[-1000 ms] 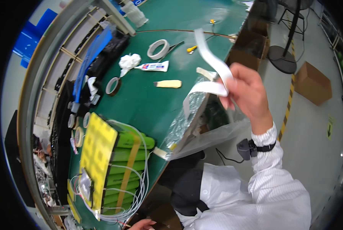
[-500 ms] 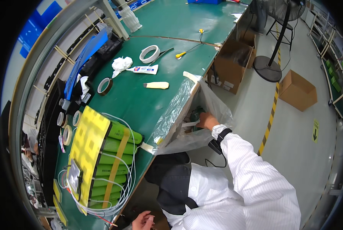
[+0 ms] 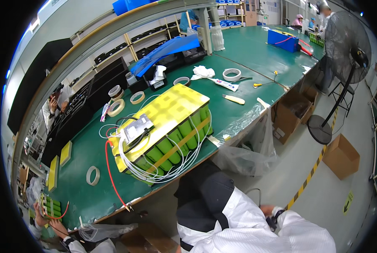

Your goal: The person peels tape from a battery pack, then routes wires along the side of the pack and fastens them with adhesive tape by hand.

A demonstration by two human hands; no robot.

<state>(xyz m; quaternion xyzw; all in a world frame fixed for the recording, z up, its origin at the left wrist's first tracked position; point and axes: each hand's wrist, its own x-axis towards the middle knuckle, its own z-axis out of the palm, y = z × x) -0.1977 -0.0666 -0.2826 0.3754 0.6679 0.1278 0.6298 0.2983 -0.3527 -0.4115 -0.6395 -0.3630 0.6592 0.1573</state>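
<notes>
My right hand (image 3: pixel 266 210) is low beside my lap, below the bench edge and partly behind my white sleeve. Its fingers do not show clearly, and I cannot make out anything in them. My left hand is out of view. A large battery pack (image 3: pixel 178 141) of green cylindrical cells rests on the bench in front of me, untouched by my hands. Its top is a yellow sheet (image 3: pixel 171 103) carrying a small grey module (image 3: pixel 138 128). White wires (image 3: pixel 171 179) loop along its front side, and a red lead (image 3: pixel 108 168) hangs toward the bench edge.
The green bench (image 3: pixel 235 111) holds tape rolls (image 3: pixel 232 75), a white tube (image 3: pixel 224 84) and a yellow-handled knife (image 3: pixel 233 99). A clear plastic bag (image 3: pixel 256 152) hangs from its edge. A co-worker's hands (image 3: pixel 58 227) handle a small green pack (image 3: pixel 51 206). Cartons (image 3: pixel 342 156) and a fan (image 3: pixel 346 55) stand right.
My right hand has come out of the plastic bag and down beside my lap. My left hand has left the view. The view has swung left, bringing the co-worker's hands into sight.
</notes>
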